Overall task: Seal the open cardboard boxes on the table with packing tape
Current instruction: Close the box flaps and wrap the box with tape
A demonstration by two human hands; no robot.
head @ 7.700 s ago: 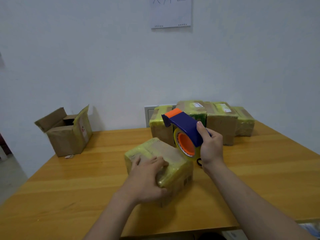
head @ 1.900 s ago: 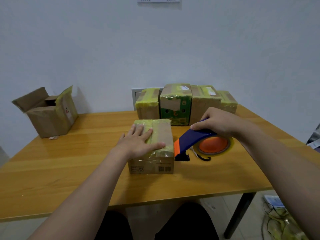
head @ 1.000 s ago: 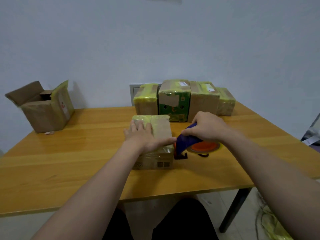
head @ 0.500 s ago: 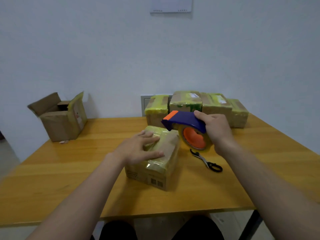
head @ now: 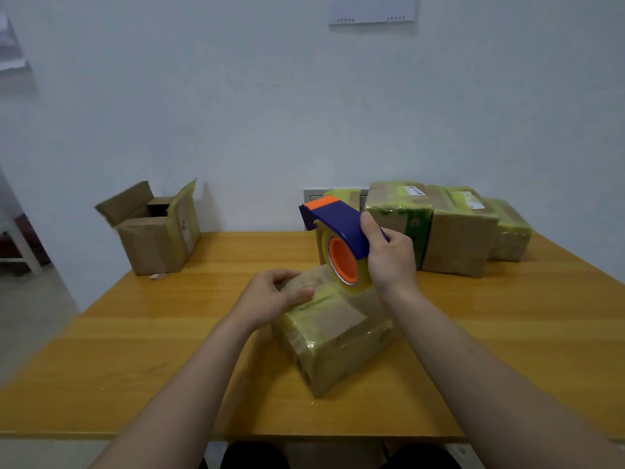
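A small cardboard box (head: 333, 336) wrapped in yellowish tape lies turned at an angle in the middle of the wooden table (head: 135, 350). My left hand (head: 270, 297) grips the box's far left corner, fingers curled over its edge. My right hand (head: 389, 257) holds a blue and orange tape dispenser (head: 338, 238) by its handle, raised above the box's far end, with the roll's lower rim close to the box top. An open cardboard box (head: 154, 230) with raised flaps stands at the far left of the table.
Several taped boxes (head: 453, 231) stand in a row along the wall at the back right. A wall outlet plate (head: 313, 194) shows behind them. A sheet of paper (head: 372, 10) hangs on the wall. My knees show below the near table edge.
My left hand has turned the box further and shifted to its far corner. The dispenser has lifted and swung above the box's far end. The scissors have gone out of sight.
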